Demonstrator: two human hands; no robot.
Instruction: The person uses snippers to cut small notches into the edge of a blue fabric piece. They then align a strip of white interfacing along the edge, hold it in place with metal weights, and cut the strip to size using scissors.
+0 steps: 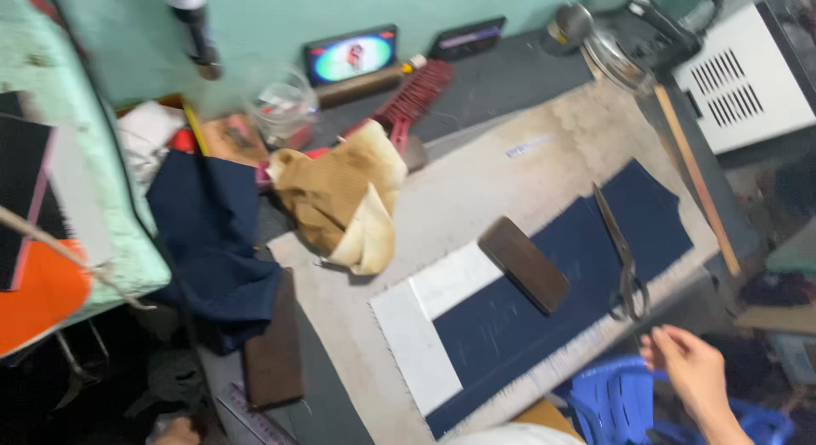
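My right hand (690, 366) hovers at the lower right, fingers apart and holding nothing, just below the handles of long metal scissors (622, 256). The scissors lie on a navy blue fabric panel (544, 309) spread over the padded work table (476, 190). A white piece of lining (416, 330) lies under the panel's left end. A dark brown wooden block (524, 264) rests on the fabric. Only a small bit of a hand (174, 430) shows at the bottom left edge; I cannot tell its state.
A crumpled tan cloth (344, 198), a heap of dark blue fabric (212, 241), a red brush (414, 96), a lit phone (351, 56), a glass jar (282, 105), a wooden ruler (695, 177), a white box with vents (739, 79), a blue plastic chair (620, 402).
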